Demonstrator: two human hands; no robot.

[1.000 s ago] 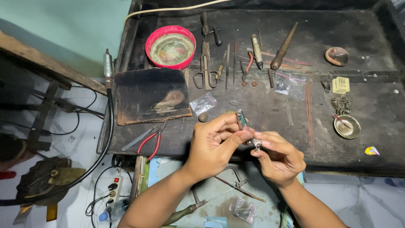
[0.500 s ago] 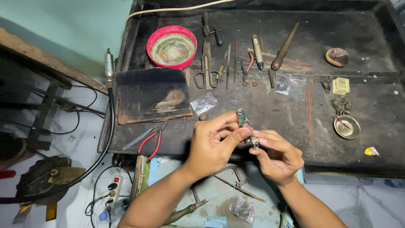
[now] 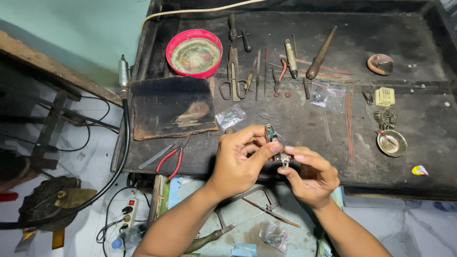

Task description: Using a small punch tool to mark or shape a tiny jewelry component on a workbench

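Over the front edge of the dark, scuffed worktop (image 3: pixel 304 123), the right hand (image 3: pixel 312 173) pinches a small silvery metal piece (image 3: pixel 284 158), knobbly and glinting. The left hand (image 3: pixel 240 159) is closed around green-handled pliers (image 3: pixel 270 134), thumb touching the piece. Red-handled pliers (image 3: pixel 171 159) lie near the front left corner.

Left hand (image 3: pixel 240 159): lower centre of frame, forearm entering from bottom left, fingers curled, thumb and forefinger pinched. Right hand (image 3: pixel 309 173): just right of it, forearm from bottom right, fingertips (image 3: pixel 290 151) pinched, meeting left thumb.
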